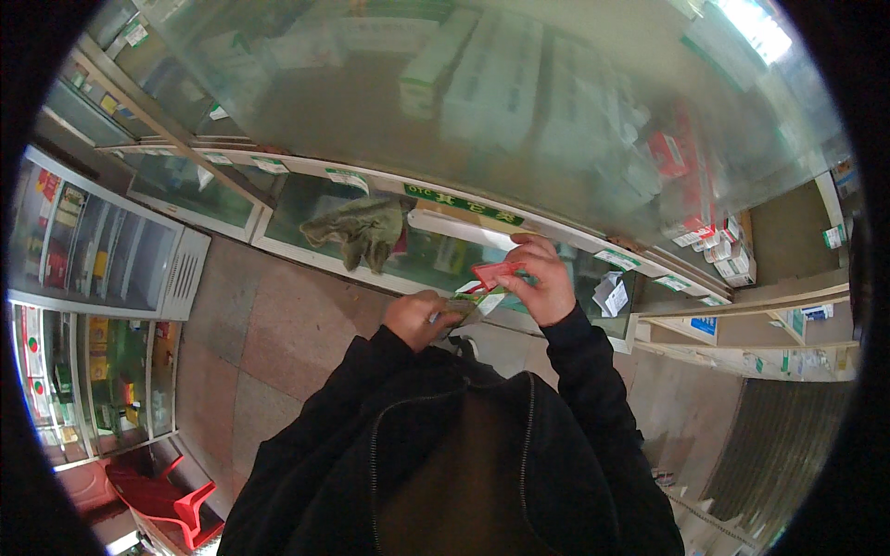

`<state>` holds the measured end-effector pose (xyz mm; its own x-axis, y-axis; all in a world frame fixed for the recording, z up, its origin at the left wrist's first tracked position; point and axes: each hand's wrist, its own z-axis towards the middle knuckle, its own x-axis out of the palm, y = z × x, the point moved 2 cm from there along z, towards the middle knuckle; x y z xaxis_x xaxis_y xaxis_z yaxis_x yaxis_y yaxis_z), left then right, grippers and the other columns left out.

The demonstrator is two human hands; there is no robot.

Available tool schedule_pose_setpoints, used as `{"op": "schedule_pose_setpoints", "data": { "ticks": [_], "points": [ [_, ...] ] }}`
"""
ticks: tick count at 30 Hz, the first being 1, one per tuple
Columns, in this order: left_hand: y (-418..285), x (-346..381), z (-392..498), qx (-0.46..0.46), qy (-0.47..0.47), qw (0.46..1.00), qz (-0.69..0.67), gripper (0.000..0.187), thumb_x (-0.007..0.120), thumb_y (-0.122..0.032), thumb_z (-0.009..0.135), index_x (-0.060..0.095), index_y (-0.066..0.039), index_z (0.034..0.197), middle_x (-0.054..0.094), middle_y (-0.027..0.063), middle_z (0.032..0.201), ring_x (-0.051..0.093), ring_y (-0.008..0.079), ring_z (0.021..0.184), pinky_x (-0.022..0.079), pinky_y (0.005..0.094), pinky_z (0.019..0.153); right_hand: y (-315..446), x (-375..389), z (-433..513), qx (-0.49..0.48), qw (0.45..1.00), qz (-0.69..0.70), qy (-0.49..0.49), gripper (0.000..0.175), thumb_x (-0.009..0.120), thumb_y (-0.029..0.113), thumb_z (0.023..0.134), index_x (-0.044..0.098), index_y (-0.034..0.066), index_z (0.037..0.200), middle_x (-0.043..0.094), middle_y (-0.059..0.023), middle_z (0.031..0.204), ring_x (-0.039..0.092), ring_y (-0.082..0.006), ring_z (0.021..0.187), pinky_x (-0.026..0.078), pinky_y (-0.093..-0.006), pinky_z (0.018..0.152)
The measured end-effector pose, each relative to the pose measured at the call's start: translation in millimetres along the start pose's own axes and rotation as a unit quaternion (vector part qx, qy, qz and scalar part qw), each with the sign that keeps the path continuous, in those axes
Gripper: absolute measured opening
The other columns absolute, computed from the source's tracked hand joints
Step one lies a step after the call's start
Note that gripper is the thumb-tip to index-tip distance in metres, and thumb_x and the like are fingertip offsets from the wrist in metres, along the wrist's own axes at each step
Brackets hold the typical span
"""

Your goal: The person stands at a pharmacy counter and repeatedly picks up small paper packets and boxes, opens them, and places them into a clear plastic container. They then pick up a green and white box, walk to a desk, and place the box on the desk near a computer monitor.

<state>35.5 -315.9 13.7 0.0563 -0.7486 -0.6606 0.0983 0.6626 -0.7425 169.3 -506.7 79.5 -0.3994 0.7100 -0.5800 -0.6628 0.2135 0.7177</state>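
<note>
My left hand (pixel 416 318) is closed on a small clear plastic packet (pixel 464 310) with green on it, low over the near edge of the glass counter. My right hand (pixel 539 278) pinches a small flat red plastic piece (pixel 495 274) between thumb and fingers, just above and to the right of the packet. The red piece hangs over or touches the packet's green and white upper end; which of the two I cannot tell. A crumpled olive-green cloth (pixel 361 231) lies on the counter (pixel 285 243) left of my hands.
Folded white paper (pixel 610 295) lies right of my right hand. A glass display case with boxes (pixel 494 83) rises beyond the counter. A glass-door cooler (pixel 111 243) stands at the left, a red plastic chair (pixel 167 500) at the lower left, and white shelving (pixel 751 347) at the right.
</note>
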Motion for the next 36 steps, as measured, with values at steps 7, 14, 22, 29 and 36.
{"op": "schedule_pose_setpoints", "data": {
  "ticks": [7, 14, 22, 29, 36],
  "points": [
    [5.1, 3.8, 0.3, -0.014, -0.01, 1.0, 0.007, 0.026, 0.07, -0.034, 0.082, 0.071, -0.01, 0.094, 0.063, 0.0134, 0.079, 0.062, 0.0319, 0.073, 0.048, 0.0402, 0.063, -5.7, 14.4, -4.3, 0.141, 0.979, 0.142, -0.035, 0.017, 0.077, 0.009, 0.074, 0.071, 0.0051, 0.089, 0.062, -0.012, 0.114, 0.056, -0.029, 0.113, 0.041, -0.038, 0.098],
    [1.0, 7.1, 2.4, -0.024, -0.02, 0.999, -0.042, 0.028, 0.071, -0.035, 0.082, 0.071, -0.007, 0.086, 0.063, 0.0148, 0.076, 0.062, 0.0318, 0.07, 0.048, 0.0392, 0.06, -4.5, 23.4, -8.9, 0.149, 0.976, 0.131, -0.091, 0.015, 0.076, 0.008, 0.074, 0.072, 0.0052, 0.088, 0.058, -0.0141, 0.124, 0.055, -0.027, 0.114, 0.041, -0.036, 0.098],
    [13.3, 11.0, -1.6, -0.065, -0.001, 0.998, 0.011, 0.033, 0.074, -0.034, 0.08, 0.065, -0.003, 0.073, 0.06, 0.016, 0.069, 0.06, 0.034, 0.063, 0.047, 0.0406, 0.059, -16.2, 14.5, -15.7, 0.107, 0.988, 0.111, -0.013, 0.016, 0.075, 0.006, 0.075, 0.072, 0.0056, 0.091, 0.059, -0.0123, 0.122, 0.055, -0.0276, 0.115, 0.043, -0.0368, 0.097],
    [9.4, 14.3, -0.6, -0.038, 0.009, 0.999, 0.003, 0.036, 0.074, -0.035, 0.079, 0.063, -0.001, 0.072, 0.061, 0.0175, 0.071, 0.06, 0.0349, 0.067, 0.047, 0.0421, 0.061, -26.1, -0.5, -13.3, 0.085, 0.982, 0.153, 0.069, 0.02, 0.072, 0.006, 0.078, 0.071, 0.0056, 0.098, 0.06, -0.0118, 0.12, 0.054, -0.0275, 0.116, 0.04, -0.0368, 0.1],
    [4.1, 10.0, -0.6, -0.069, 0.062, 0.996, -0.003, 0.037, 0.069, -0.039, 0.082, 0.066, -0.003, 0.076, 0.062, 0.0185, 0.074, 0.06, 0.0352, 0.069, 0.047, 0.0418, 0.062, -21.2, -2.1, -12.3, 0.095, 0.989, 0.1, 0.047, 0.019, 0.072, 0.007, 0.08, 0.07, 0.0042, 0.099, 0.064, -0.0122, 0.109, 0.06, -0.0259, 0.103, 0.046, -0.0348, 0.091]
  ]
}}
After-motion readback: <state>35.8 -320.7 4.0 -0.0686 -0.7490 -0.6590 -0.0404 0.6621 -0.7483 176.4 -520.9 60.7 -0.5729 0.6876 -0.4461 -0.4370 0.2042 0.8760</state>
